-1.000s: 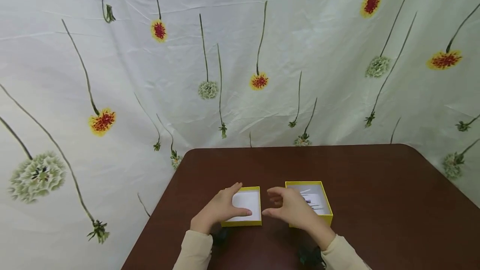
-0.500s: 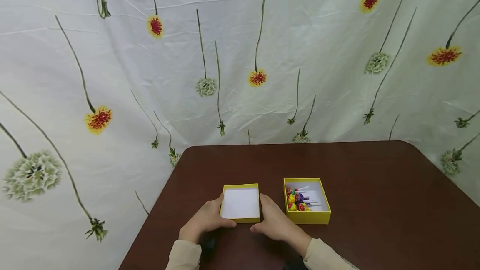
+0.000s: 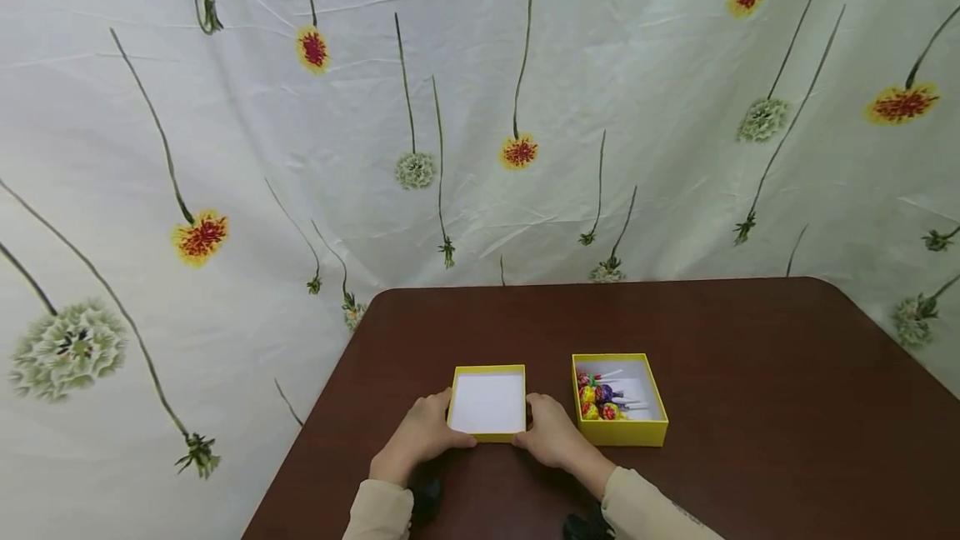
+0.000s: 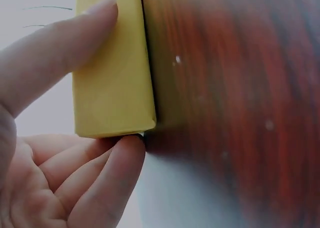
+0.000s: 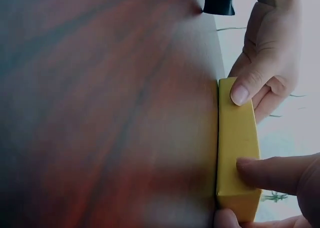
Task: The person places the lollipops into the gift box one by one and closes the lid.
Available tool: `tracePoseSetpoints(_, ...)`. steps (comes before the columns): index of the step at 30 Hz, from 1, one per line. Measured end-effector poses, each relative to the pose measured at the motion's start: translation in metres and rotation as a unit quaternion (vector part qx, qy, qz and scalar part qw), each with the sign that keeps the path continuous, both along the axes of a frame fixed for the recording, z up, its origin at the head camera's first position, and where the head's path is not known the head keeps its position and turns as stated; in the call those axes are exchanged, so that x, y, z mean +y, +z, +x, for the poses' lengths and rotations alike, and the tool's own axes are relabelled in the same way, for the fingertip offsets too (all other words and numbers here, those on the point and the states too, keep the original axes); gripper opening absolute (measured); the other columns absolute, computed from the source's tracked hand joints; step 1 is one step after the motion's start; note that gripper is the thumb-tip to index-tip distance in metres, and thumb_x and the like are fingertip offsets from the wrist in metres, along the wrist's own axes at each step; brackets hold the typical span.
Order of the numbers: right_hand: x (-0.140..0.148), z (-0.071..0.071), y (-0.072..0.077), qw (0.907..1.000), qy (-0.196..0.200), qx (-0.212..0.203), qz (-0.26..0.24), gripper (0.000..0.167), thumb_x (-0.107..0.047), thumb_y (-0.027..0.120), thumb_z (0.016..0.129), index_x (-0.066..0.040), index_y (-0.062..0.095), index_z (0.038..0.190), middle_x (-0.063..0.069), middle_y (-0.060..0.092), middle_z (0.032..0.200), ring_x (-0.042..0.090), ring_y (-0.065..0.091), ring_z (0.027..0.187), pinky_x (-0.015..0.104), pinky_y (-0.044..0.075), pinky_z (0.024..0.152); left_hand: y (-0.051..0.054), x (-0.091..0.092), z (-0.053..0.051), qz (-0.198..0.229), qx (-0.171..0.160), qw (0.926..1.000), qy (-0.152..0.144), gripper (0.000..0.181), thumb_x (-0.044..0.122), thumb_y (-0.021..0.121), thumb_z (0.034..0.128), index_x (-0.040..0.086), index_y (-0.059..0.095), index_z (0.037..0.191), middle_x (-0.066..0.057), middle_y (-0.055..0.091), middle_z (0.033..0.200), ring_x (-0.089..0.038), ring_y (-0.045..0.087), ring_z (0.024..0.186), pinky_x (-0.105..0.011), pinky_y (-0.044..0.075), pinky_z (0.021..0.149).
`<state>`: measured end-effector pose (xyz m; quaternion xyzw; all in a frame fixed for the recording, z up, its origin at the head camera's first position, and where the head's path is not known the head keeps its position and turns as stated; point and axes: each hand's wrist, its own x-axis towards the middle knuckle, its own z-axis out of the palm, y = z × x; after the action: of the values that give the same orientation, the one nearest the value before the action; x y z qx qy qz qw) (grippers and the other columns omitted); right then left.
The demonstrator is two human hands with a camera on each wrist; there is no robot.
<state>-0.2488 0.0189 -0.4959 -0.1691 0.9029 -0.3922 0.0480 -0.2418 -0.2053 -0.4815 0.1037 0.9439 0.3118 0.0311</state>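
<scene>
A shallow yellow box lid lies on the table with its white inside facing up. My left hand grips its left front corner: in the left wrist view the thumb presses the yellow front wall and the fingers touch the side. The right front corner is held by my right hand. Both thumbs rest against the front wall in the right wrist view, which shows my left hand at the far end. The lid's underside is hidden.
Right of the lid stands a deeper yellow box holding several wrapped lollipops with white sticks. Both sit on a dark brown table. A pale floral cloth hangs behind it.
My right hand has moved left from in front of the lollipop box to the lid's right side. My left hand has shifted from over the lid to its left front corner.
</scene>
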Motion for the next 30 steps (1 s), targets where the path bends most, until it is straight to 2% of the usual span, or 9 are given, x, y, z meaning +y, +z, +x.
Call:
tracePoseSetpoints(3,0.003,-0.001,0.0,0.9999,0.003,0.006,0.009,0.057,-0.01,0.083,0.08,0.017,0.057,0.122,0.025,0.063,0.11,0.022,0.058,0.085,0.041,0.054,0.075,-0.001,0.004,0.001,0.013,0.0,0.9999,0.004,0.068,0.024,0.092,0.0709,-0.001,0.062,0.127,-0.011,0.071,0.111,-0.02,0.065,0.09,-0.041,0.054,0.08)
tracePoseSetpoints(7,0.006,-0.001,0.004,0.9999,0.008,-0.006,0.008,0.057,-0.011,0.085,0.078,0.016,0.058,0.12,0.025,0.064,0.109,0.025,0.059,0.091,0.046,0.055,0.081,0.001,0.007,0.001,0.026,-0.003,0.9996,0.006,0.066,0.019,0.093,0.0687,-0.002,0.063,0.124,-0.01,0.071,0.107,-0.019,0.064,0.087,-0.039,0.053,0.078)
tracePoseSetpoints(10,0.008,0.001,0.011,0.9991,0.021,-0.037,-0.005,0.059,-0.013,0.086,0.078,0.015,0.057,0.122,0.024,0.064,0.112,0.028,0.06,0.097,0.049,0.054,0.086,0.005,0.01,0.002,0.038,-0.005,0.9992,0.007,0.07,0.016,0.093,0.067,-0.004,0.06,0.126,-0.011,0.07,0.108,-0.019,0.062,0.087,-0.039,0.053,0.078)
tracePoseSetpoints(13,0.011,0.004,0.023,0.9962,0.037,-0.068,-0.041,0.059,-0.017,0.084,0.08,0.012,0.057,0.123,0.02,0.065,0.11,0.026,0.059,0.094,0.046,0.053,0.081,0.012,0.013,0.004,0.061,0.004,0.9979,0.02,0.074,0.016,0.091,0.0687,-0.005,0.055,0.131,-0.014,0.069,0.112,-0.021,0.063,0.09,-0.04,0.053,0.079)
tracePoseSetpoints(18,0.024,0.009,0.048,0.9907,0.042,-0.081,-0.101,0.053,-0.027,0.074,0.091,0.008,0.057,0.126,0.013,0.067,0.106,0.023,0.062,0.09,0.04,0.053,0.075,0.033,0.024,0.006,0.12,0.027,0.9895,0.076,0.073,0.028,0.082,0.082,-0.001,0.049,0.141,-0.016,0.065,0.125,-0.025,0.065,0.101,-0.044,0.055,0.085)
tracePoseSetpoints(22,0.043,0.009,0.069,0.9815,0.031,-0.111,-0.153,0.055,-0.038,0.062,0.099,0.006,0.055,0.131,0.017,0.065,0.119,0.028,0.066,0.104,0.046,0.056,0.09,0.049,0.04,0.005,0.16,0.081,0.9776,0.111,0.067,0.034,0.076,0.0882,0.002,0.052,0.142,-0.017,0.059,0.136,-0.032,0.06,0.116,-0.05,0.053,0.093)
tracePoseSetpoints(25,0.061,0.004,0.088,0.9611,0.03,-0.166,-0.219,0.064,-0.046,0.05,0.104,0.008,0.047,0.139,0.025,0.055,0.133,0.037,0.064,0.115,0.049,0.053,0.102,0.06,0.056,0.004,0.193,0.141,0.964,0.117,0.06,0.031,0.075,0.0901,0.003,0.054,0.139,-0.015,0.056,0.137,-0.032,0.056,0.121,-0.051,0.052,0.095)
tracePoseSetpoints(27,0.074,0.0,0.1,0.9452,0.027,-0.2,-0.257,0.072,-0.055,0.042,0.104,0.009,0.044,0.139,0.026,0.049,0.139,0.039,0.062,0.122,0.05,0.049,0.106,0.065,0.066,0.004,0.227,0.191,0.9497,0.101,0.054,0.024,0.074,0.091,0.003,0.056,0.137,-0.015,0.055,0.134,-0.032,0.056,0.119,-0.052,0.052,0.096)
tracePoseSetpoints(30,0.092,-0.007,0.116,0.9279,0.015,-0.23,-0.293,0.083,-0.067,0.033,0.101,0.008,0.043,0.136,0.026,0.047,0.139,0.043,0.059,0.126,0.052,0.047,0.108,0.066,0.078,0.004,0.267,0.272,0.9235,0.047,0.044,0.012,0.073,0.091,0.002,0.057,0.131,-0.015,0.054,0.131,-0.032,0.057,0.119,-0.054,0.051,0.102)
